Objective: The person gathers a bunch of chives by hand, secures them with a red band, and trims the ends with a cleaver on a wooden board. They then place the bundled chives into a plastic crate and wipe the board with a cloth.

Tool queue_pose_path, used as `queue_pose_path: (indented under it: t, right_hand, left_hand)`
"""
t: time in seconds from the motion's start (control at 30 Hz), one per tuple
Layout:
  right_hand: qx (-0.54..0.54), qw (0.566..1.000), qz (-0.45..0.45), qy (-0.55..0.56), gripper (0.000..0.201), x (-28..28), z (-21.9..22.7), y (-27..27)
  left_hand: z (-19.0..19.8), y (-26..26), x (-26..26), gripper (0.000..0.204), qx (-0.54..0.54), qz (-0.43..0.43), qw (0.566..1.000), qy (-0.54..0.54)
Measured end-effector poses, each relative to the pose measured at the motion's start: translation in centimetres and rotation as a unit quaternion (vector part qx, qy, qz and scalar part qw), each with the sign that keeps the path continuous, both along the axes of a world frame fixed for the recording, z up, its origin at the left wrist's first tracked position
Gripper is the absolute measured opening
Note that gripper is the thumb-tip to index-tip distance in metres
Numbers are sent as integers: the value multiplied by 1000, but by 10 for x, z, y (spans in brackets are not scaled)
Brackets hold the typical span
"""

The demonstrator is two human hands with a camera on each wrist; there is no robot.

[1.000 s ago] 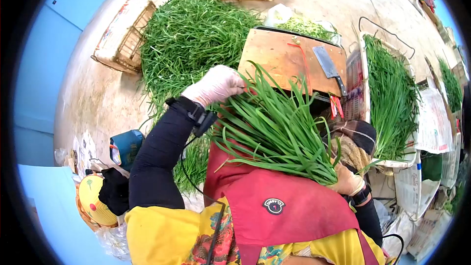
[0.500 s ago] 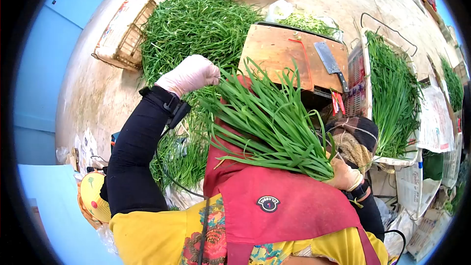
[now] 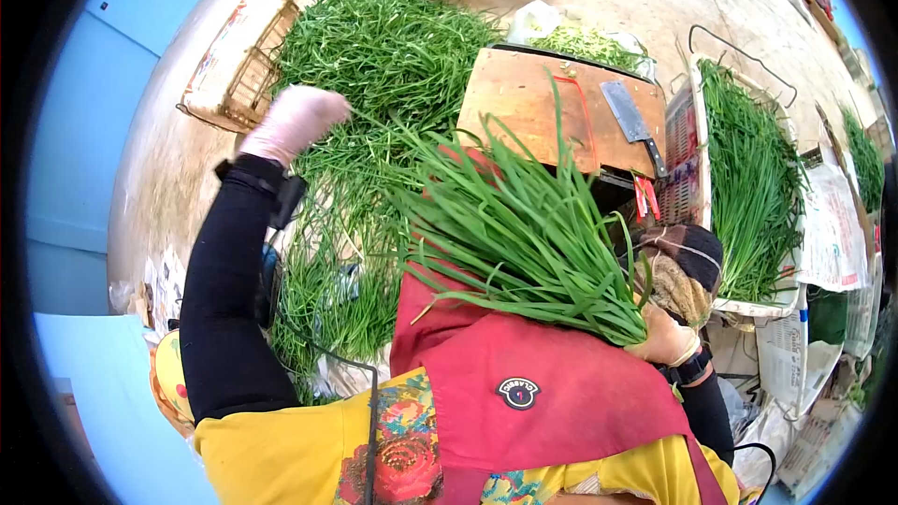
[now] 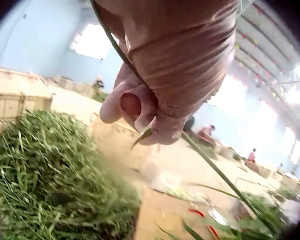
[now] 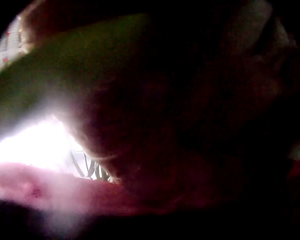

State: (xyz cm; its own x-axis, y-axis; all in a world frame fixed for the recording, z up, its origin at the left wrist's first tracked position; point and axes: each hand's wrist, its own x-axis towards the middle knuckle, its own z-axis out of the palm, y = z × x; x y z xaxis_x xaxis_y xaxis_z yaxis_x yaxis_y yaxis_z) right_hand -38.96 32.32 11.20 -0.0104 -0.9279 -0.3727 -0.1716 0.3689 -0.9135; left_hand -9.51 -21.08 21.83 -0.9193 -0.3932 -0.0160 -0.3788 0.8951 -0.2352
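Note:
My right hand [image 3: 666, 335], in a thin glove, grips a thick bunch of garlic chives [image 3: 524, 243] by one end, low against the red apron [image 3: 561, 383]. The leaves fan out up and to the left over my lap. Out to the left, my gloved left hand [image 3: 297, 120] is raised over the pile of loose chives, its fingers curled. In the left wrist view those fingers pinch a long chive leaf [image 4: 215, 167], which runs down toward the bunch. The right wrist view is mostly dark, with a blurred green band across it.
Beyond the bunch stands a wooden board [image 3: 524, 98] with a cleaver [image 3: 631, 122] and a red strip on it. A crate of chives [image 3: 748, 187] stands at the right. Loose chives [image 3: 383, 56] are heaped on the floor near a plastic crate [image 3: 238, 61].
My left hand has swung up and left, away from the bunch's leaf tips to above the floor pile. The right hand keeps its grip on the bunch, nearly still.

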Motion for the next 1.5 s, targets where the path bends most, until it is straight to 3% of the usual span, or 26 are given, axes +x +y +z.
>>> queue_pose_path:
  t: [0.07, 0.13, 0.2, 0.27, 0.33, 0.37, 0.4, 0.43, 0.47, 0.53, 0.67, 0.73, 0.77, 0.87, 0.9, 0.93, 1.0, 1.03, 1.17, 1.2, 1.27, 1.3, 1.33, 1.4, 1.43, 1.5]
  right_hand:
    - [-17, 998, 19, 49, 75, 0, 0, 2]
    - [31, 999, -12, 3, 71, 3, 8, 1]
    - [34, 998, 2, 44, 72, -1, -4, 6]
    - [37, 996, 19, 83, 72, 2, -2, 3]
    - [59, 991, -46, -111, 77, 10, 10, -5]
    - [62, 991, -48, -113, 77, 11, 17, -10]
    - [85, 996, -13, -31, 79, 11, 25, -15]
    - [110, 992, 24, 51, 81, 11, 28, -17]
    - [95, 994, 2, -53, 84, 10, 12, -13]
    - [54, 998, 13, -6, 81, 16, 19, -18]
    - [64, 998, 27, 0, 76, 16, 18, -17]
    - [119, 993, -2, -4, 68, 15, 22, -15]
    - [49, 999, -4, 4, 66, 12, 11, -12]
    - [53, 998, 22, 25, 64, -4, -3, -3]
    - [47, 998, 35, -24, 65, -7, -2, -5]
    - [49, 997, 36, -49, 65, -6, -4, -7]
    - [34, 998, 34, -27, 66, -2, 0, -10]
    - [66, 991, 1, -115, 66, -2, 1, -7]
    - [11, 994, -28, -101, 41, -5, -17, -2]
    - [23, 990, -41, -135, 45, -6, -16, -1]
    - [12, 987, -43, -157, 50, -5, -9, -2]
    - [36, 981, -21, -188, 61, -8, -11, -2]
    - [33, 982, -24, -185, 61, -8, -10, 0]
    - [18, 984, -32, -176, 66, -7, -6, -2]
    - [16, 984, -32, -175, 68, -6, 4, -7]
    - [39, 991, 0, -124, 68, -9, 22, -17]
  left_hand:
    - [-1, -85, 54, 12, -193, 13, 980, -55]
    - [48, -71, 64, 19, -26, 273, 954, 117]
    - [90, -76, 77, 31, 42, 465, 862, 198]
    - [81, -68, 80, 39, -22, 444, 876, 189]
    - [61, -59, 74, 48, -87, 416, 887, 178]
    - [44, -51, 65, 52, -119, 344, 908, 207]
    - [28, -43, 57, 57, -148, 268, 923, 235]
    - [26, -7, 38, 54, 48, 259, 919, 292]
    - [26, 37, 20, 51, 243, 241, 877, 338]
    - [12, 85, 8, 42, 536, 198, 754, 325]
    - [2, 186, 3, 35, 726, 139, 628, 244]
    - [-2, 204, 9, 32, 785, 134, 589, 138]
    - [-11, 209, 14, 28, 796, 140, 582, 89]
    - [-27, 218, 15, 30, 848, 149, 509, -19]
    - [-44, 217, 15, 31, 857, 143, 492, -50]
    - [-54, 219, 11, 31, 852, 151, 495, -78]
    - [-64, 228, -10, 33, 782, 160, 581, -159]
    - [-73, 235, -18, 35, 781, 158, 580, -169]
    - [-94, 266, -50, 37, 826, 149, 527, -135]
    - [-98, 269, -58, 37, 826, 145, 527, -140]
    - [-97, 274, -78, 46, 744, 175, 621, -174]
    - [-119, 277, -81, 52, 782, 190, 581, -127]
    - [-105, 285, -87, 43, 831, 253, 487, -92]
    - [-124, 300, -87, 55, 954, 141, 263, 30]
    - [-150, 292, -86, 63, 952, 96, 288, 43]
    - [-179, 301, -89, 52, 947, 85, 261, 165]
